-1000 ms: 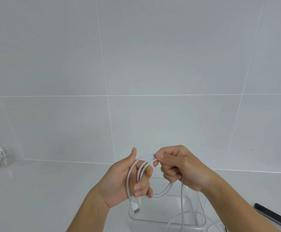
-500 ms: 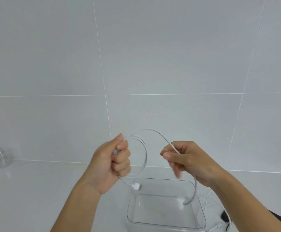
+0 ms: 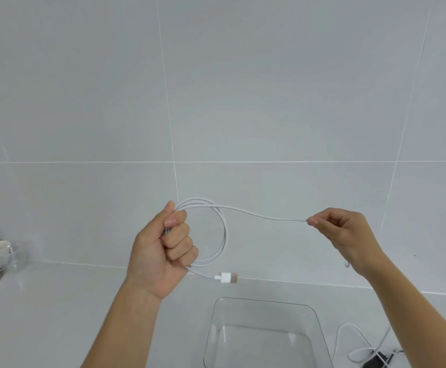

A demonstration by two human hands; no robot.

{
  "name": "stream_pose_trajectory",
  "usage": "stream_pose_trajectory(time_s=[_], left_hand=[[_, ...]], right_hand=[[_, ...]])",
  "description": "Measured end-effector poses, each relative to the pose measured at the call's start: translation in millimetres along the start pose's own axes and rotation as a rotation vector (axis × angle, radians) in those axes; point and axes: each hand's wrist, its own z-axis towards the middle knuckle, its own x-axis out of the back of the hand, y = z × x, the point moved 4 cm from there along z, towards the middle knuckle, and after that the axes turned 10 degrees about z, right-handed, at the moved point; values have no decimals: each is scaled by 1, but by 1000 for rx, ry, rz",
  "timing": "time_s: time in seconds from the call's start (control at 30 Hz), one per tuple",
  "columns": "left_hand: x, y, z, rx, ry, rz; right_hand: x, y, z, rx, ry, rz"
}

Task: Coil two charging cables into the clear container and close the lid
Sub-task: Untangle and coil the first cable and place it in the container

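The cable [image 3: 226,235], white, is held in the air above the counter [image 3: 57,314], just behind the open clear container [image 3: 320,322]. The left hand [image 3: 160,251] is clenched in a fist around a bundle of loops, which stand out to its right as a near-round ring; the plug [image 3: 227,277] hangs free below that fist. From the top of the ring one strand runs out to the right hand [image 3: 344,235], whose thumb and forefinger pinch it, the other fingers loosely curled. Whether more cable trails beyond that pinch is hard to tell; a small bit shows under the wrist.

The step in hand looks like winding the next turn. To do it well, the right hand should bring the strand round in an arc that matches the ring already made, and lay it into the left fist without twist, letting the cable roll between the fingertips so it does not kink. The left fist needs to ease only enough to admit the new turn; too slack and the loops may spring apart. The ring seems small enough for the container, so each turn should be kept that size.

A second cable [image 3: 349,338] lies loose on the counter to the container's right, beside a dark object [image 3: 376,361]. No lid is in view.
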Motion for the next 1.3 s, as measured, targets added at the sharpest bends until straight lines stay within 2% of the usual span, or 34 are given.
stream_pose_trajectory(time_s=[0.07,0.2,0.37,0.43,0.5,0.63,0.7,0.8,0.87,0.93,1.0,1.03,1.1,1.13,1.2,1.23,1.3], left_hand=[[-4,-4,0,31,-1,89],[-8,-9,5,71,53,332],[-14,-20,9,64,74,512],[-13,-22,10,60,102,578],[-11,-21,11,45,134,601],[-2,-7,19,-26,226,533],[2,2,25,-61,258,505],[3,12,33,-79,283,504],[3,12,38,-83,294,522],[3,10,42,-78,304,523],[4,8,45,-70,312,485],[5,9,46,-65,319,447],[11,12,48,-48,337,316],[16,15,48,-44,347,230],[28,24,48,-58,379,63],[36,30,47,-77,397,-8],[49,45,43,-133,422,-101]], right_hand=[[0,7,0,-9,-15,-80],[-14,12,-5,-59,-200,-220],[-42,-29,-18,181,-263,-342],[-49,-43,-24,183,-342,-312],[-50,-49,-27,98,-427,-185],[-39,-42,-25,-202,-509,320],[-37,-31,-27,-298,-617,473],[-45,-17,-36,-339,-830,758],[-57,-17,-45,-325,-986,1039],[-65,-22,-54,-320,-1086,1137],[-77,-17,-65,-346,-1214,1039],[-81,-13,-70,-333,-1251,884],[-81,1,-73,-354,-1237,414],[-78,12,-70,-380,-1182,167],[-65,35,-56,-410,-956,-239],[-57,45,-48,-422,-813,-349],[-34,63,-32,-440,-545,-400]])
